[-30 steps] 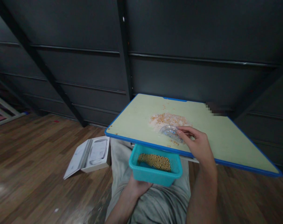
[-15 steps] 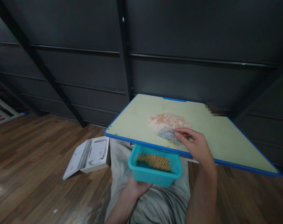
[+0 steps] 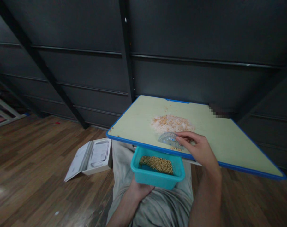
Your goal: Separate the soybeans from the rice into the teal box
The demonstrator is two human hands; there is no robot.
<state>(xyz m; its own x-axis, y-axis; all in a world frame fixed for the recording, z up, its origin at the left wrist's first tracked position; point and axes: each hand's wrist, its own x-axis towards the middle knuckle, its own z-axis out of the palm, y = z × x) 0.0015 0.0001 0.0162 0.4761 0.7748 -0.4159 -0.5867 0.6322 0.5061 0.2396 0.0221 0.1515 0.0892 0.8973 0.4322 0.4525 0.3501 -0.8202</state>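
One right hand pinches one clear protractor in its fingertips on the one blue-rimmed lap table, just in front of one pile of mixed grains, while one left hand props one teal tub of soybeans below the front edge, its fingers hidden so their grip cannot be told
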